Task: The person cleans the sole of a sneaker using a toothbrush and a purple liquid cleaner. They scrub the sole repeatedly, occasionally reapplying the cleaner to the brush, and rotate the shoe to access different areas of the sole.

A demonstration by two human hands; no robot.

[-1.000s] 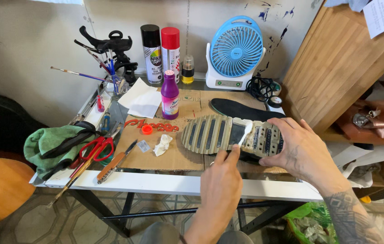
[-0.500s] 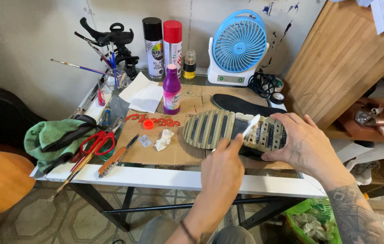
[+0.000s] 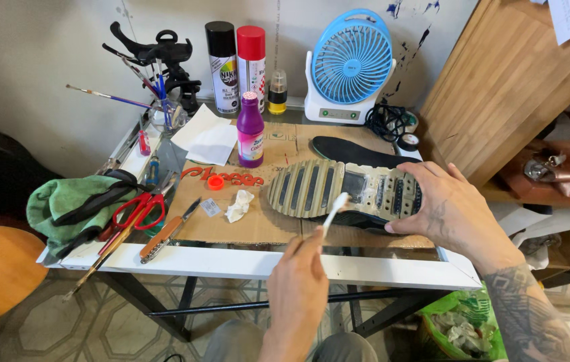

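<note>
Shoe, upturned grey-and-black ribbed rubber-soled, lies on brown cardboard sheet, right hand clasping its heel. Left hand pinches a thin white toothbrush against the tread. Sole looks light, stiff; heel offers the best grip.

Two labelled spray cans, black-capped and red-capped, stand against the wall. A purple bottle with a pale label stands before them.

The right hand covers the shoe's heel end; its upper faces away.
</note>
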